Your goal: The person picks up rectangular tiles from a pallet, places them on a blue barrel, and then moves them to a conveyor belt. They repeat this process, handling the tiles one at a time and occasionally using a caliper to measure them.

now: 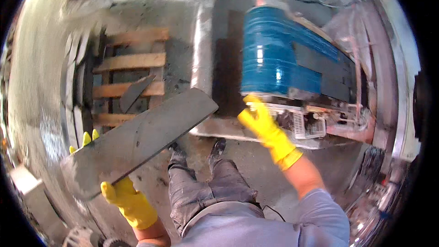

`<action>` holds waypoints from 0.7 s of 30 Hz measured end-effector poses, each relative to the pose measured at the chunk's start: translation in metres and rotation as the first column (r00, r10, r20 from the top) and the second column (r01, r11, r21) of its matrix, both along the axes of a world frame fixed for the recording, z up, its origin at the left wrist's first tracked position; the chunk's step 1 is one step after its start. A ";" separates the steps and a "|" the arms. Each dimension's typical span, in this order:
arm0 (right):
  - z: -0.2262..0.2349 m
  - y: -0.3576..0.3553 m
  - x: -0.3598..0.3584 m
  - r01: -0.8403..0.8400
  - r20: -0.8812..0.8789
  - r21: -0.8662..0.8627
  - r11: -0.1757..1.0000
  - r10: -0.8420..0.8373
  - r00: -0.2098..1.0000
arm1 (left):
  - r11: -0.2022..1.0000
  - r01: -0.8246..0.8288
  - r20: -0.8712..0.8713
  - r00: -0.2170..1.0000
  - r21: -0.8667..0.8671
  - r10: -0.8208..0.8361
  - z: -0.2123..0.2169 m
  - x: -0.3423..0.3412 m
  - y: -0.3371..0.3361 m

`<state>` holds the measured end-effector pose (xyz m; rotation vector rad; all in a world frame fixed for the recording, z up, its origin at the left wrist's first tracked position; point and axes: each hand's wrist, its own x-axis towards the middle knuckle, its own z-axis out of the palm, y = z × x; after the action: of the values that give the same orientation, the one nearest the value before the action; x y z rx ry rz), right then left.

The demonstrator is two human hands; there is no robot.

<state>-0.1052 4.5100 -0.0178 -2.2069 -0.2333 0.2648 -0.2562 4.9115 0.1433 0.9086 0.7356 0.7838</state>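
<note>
A long grey stone slab (151,130) with one rounded end slants across the view in front of my legs. My left hand (130,201), in a yellow rubber glove, grips it near its lower left end; the thumb shows on the near edge and fingertips stick out past the far edge. My right hand (261,121), gloved in yellow too, holds nothing that I can see. Its fingers are apart, close to the near end of a blue, shiny, ribbed, wrapped bundle (265,59).
A wooden pallet (130,61) lies at the left, with a pointed grey stone piece (136,93) on it and several grey slabs (75,91) standing along its left side. White plastic baskets (308,126) are beside the blue bundle. A pale raised ledge (200,50) runs between.
</note>
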 end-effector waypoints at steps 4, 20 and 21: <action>0.069 0.058 -0.081 0.501 -0.578 0.810 0.305 0.562 0.592 | 0.939 0.247 -0.082 0.969 0.240 -0.234 0.065 0.030 -0.097; 0.125 -0.099 -0.130 0.712 -0.687 0.693 -0.117 0.194 0.700 | 0.621 0.753 0.424 0.647 -0.218 -0.634 0.042 0.024 -0.094; 0.140 -0.108 -0.137 0.704 -0.697 0.709 -0.042 0.110 0.709 | 0.853 0.430 0.257 0.896 -0.297 -0.362 0.057 0.033 -0.094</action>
<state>-0.2420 4.4018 0.1217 -0.5039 0.4312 0.3340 -0.2227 4.8178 0.2006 0.6213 0.4690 0.3467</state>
